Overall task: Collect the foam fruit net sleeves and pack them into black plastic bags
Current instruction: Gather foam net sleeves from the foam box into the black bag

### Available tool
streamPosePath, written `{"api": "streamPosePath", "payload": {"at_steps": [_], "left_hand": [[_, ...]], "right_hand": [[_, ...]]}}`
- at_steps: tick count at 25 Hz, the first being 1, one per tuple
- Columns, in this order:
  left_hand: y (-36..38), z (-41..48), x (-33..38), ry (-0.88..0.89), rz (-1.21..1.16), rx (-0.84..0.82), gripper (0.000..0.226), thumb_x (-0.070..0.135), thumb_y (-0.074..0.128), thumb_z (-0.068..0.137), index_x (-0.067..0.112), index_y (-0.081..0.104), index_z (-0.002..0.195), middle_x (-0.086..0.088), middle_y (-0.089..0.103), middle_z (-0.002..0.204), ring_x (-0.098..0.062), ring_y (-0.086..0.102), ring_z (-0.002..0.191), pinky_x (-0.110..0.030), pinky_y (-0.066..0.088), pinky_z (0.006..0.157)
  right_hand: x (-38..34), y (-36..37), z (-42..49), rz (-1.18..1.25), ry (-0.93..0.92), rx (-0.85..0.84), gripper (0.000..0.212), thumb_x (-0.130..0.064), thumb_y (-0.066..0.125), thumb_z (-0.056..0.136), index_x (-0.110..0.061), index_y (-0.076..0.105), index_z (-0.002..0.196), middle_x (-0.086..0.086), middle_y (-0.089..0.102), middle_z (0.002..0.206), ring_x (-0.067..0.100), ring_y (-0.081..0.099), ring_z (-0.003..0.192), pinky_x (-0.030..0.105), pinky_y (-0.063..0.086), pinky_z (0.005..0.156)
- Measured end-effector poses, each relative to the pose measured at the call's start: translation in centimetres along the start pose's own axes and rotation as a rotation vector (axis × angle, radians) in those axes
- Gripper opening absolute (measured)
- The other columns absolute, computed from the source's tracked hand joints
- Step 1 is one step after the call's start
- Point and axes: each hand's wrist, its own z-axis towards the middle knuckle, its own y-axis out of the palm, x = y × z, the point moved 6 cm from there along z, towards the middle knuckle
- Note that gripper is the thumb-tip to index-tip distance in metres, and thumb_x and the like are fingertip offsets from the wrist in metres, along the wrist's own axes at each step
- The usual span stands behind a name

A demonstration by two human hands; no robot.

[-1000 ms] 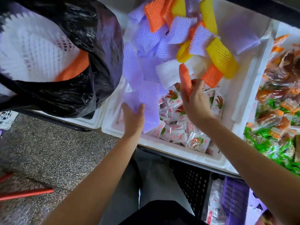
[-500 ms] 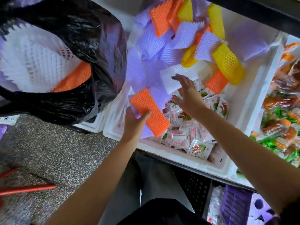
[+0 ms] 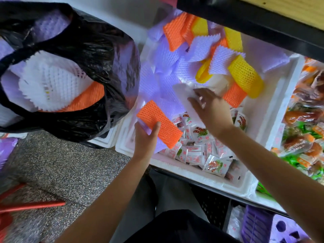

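A white foam box holds a heap of purple, orange and yellow foam net sleeves above a layer of small snack packets. My left hand holds an orange sleeve stacked on purple sleeves, thumb on top, at the box's near-left corner. My right hand lies on a white sleeve in the middle of the box, fingers blurred by motion. An open black plastic bag sits to the left with white, purple and orange sleeves inside.
Small red-and-white snack packets cover the box's near half. More packaged snacks fill a box on the right. A dark shelf edge overhangs the far side. Red rods lie on the speckled floor at lower left.
The orange sleeve went from my right hand onto the purple stack in my left hand. My right hand then reached out and landed on the white sleeve.
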Motion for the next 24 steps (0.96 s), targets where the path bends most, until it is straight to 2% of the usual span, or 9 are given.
{"api": "streamPosePath", "payload": {"at_steps": [3, 6, 8, 10, 12, 14, 17, 21, 24], "left_hand": [[2.1, -1.2, 1.1, -0.024, -0.122, -0.117, 0.053, 0.043, 0.068, 0.075, 0.01, 0.048, 0.112, -0.004, 0.061, 0.107, -0.018, 0.059, 0.101, -0.027, 0.046, 0.089], [3.3, -1.2, 0.7, -0.094, -0.265, -0.211, 0.065, 0.031, 0.08, 0.061, 0.005, 0.047, 0.11, -0.011, 0.063, 0.101, -0.016, 0.065, 0.085, -0.028, 0.053, 0.073], [2.0, -1.1, 0.3, -0.095, -0.176, -0.135, 0.047, 0.01, 0.082, 0.066, 0.01, 0.044, 0.093, -0.005, 0.057, 0.087, -0.01, 0.06, 0.074, -0.02, 0.05, 0.063], [0.4, -1.1, -0.1, -0.091, -0.006, -0.055, 0.044, 0.017, 0.08, 0.067, 0.016, 0.04, 0.083, -0.001, 0.051, 0.081, -0.013, 0.054, 0.075, -0.023, 0.046, 0.064], [-0.8, -1.2, -0.5, -0.09, 0.028, -0.017, 0.039, 0.016, 0.079, 0.072, 0.015, 0.042, 0.083, -0.002, 0.052, 0.082, -0.016, 0.053, 0.078, -0.029, 0.045, 0.067], [-1.6, -1.4, -0.4, -0.08, 0.009, 0.014, 0.031, 0.008, 0.074, 0.078, 0.007, 0.046, 0.091, -0.003, 0.055, 0.084, -0.014, 0.056, 0.077, -0.024, 0.046, 0.065], [-2.4, -1.7, -0.2, -0.055, -0.017, 0.044, 0.027, 0.004, 0.07, 0.082, 0.009, 0.046, 0.092, 0.001, 0.058, 0.085, 0.003, 0.058, 0.069, -0.009, 0.046, 0.06], [-2.7, -1.3, -0.8, -0.107, 0.001, 0.067, 0.037, 0.021, 0.073, 0.081, 0.008, 0.044, 0.1, -0.009, 0.059, 0.101, -0.016, 0.058, 0.088, -0.027, 0.048, 0.077], [-1.7, -1.3, -1.0, -0.129, -0.051, 0.046, 0.03, 0.017, 0.069, 0.085, 0.007, 0.043, 0.097, -0.003, 0.058, 0.092, -0.016, 0.058, 0.086, -0.013, 0.048, 0.067]], "right_hand": [[-2.3, 1.7, -3.7, 0.302, 0.096, -0.217, 0.027, -0.018, 0.052, 0.096, -0.004, 0.061, 0.116, 0.01, 0.06, 0.113, 0.023, 0.064, 0.077, 0.037, 0.056, 0.065], [-3.7, 3.1, -6.2, 0.576, 0.225, -0.425, 0.032, -0.007, 0.041, 0.098, -0.009, 0.057, 0.126, 0.005, 0.056, 0.12, 0.014, 0.062, 0.089, 0.022, 0.057, 0.071], [-3.2, 3.0, -5.7, 0.554, 0.228, -0.43, 0.033, -0.002, 0.042, 0.097, -0.012, 0.056, 0.125, 0.002, 0.064, 0.111, 0.01, 0.063, 0.089, 0.02, 0.056, 0.076], [-1.2, 3.5, -3.5, 0.424, 0.227, -0.296, 0.032, -0.002, 0.048, 0.094, -0.01, 0.053, 0.125, 0.002, 0.062, 0.115, 0.014, 0.062, 0.097, 0.03, 0.054, 0.084], [1.4, 5.2, -1.1, 0.284, 0.301, -0.239, 0.038, -0.009, 0.054, 0.092, -0.005, 0.046, 0.13, 0.012, 0.054, 0.126, 0.025, 0.054, 0.112, 0.039, 0.045, 0.097], [2.9, 7.9, 0.7, 0.168, 0.36, -0.341, 0.053, -0.02, 0.056, 0.093, -0.002, 0.034, 0.137, 0.018, 0.044, 0.135, 0.031, 0.041, 0.125, 0.039, 0.034, 0.104], [3.3, 10.3, 2.1, 0.174, 0.471, -0.397, 0.061, -0.023, 0.061, 0.09, -0.001, 0.028, 0.136, 0.022, 0.048, 0.128, 0.036, 0.042, 0.123, 0.043, 0.038, 0.097], [3.2, 7.6, 2.0, 0.268, 0.529, -0.199, 0.041, -0.014, 0.061, 0.089, -0.003, 0.041, 0.123, 0.017, 0.061, 0.109, 0.033, 0.058, 0.099, 0.041, 0.047, 0.08], [3.3, 4.4, -0.6, 0.45, 0.569, -0.198, 0.038, -0.013, 0.06, 0.09, -0.002, 0.047, 0.124, 0.008, 0.059, 0.103, 0.021, 0.055, 0.087, 0.024, 0.045, 0.065]]}}
